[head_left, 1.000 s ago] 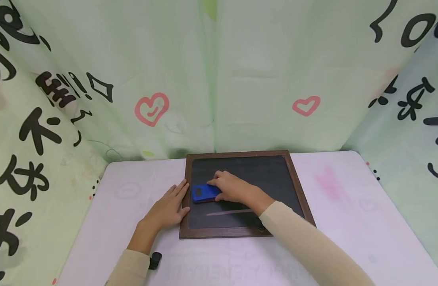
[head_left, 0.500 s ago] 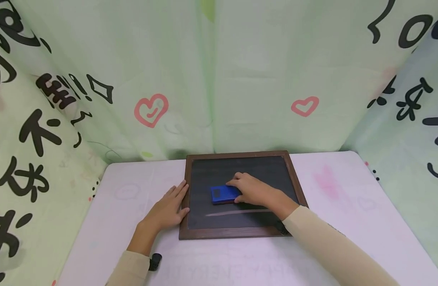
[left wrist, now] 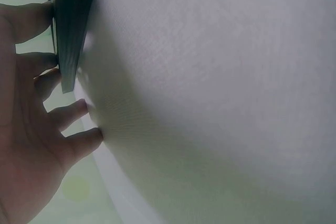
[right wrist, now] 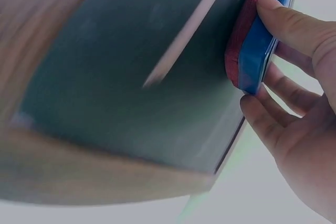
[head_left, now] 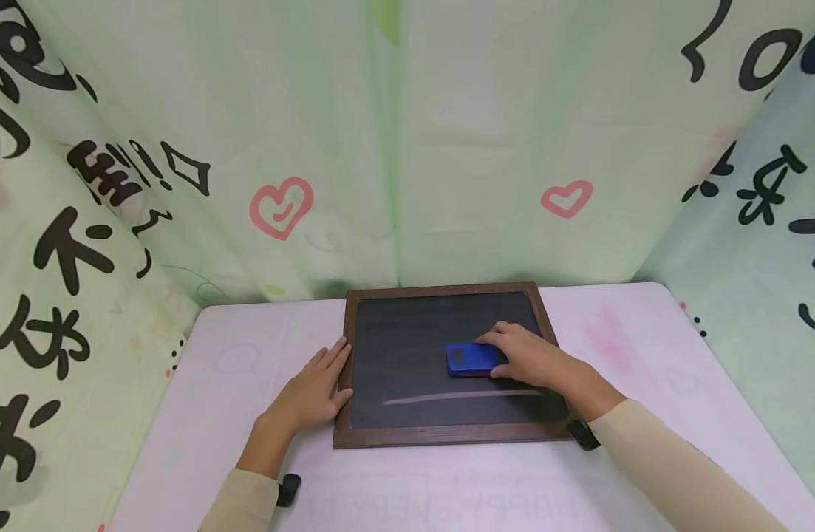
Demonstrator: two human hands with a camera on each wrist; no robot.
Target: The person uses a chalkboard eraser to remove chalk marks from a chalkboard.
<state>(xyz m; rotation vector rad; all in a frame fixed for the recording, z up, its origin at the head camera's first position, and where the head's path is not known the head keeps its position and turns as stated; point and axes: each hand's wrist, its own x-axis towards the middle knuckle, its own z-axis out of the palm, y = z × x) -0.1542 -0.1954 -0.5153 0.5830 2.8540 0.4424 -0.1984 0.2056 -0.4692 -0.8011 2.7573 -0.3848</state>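
The green curtain with hearts and black marks hangs all around my table. On the table lies my chalkboard in its brown wood frame, with one pale chalk line near the bottom. My left hand lies flat on the table, fingers straight, touching the board's left edge. My right hand grasps the blue eraser, fingers curled round it. The eraser sits on the right half of the board, just above the line
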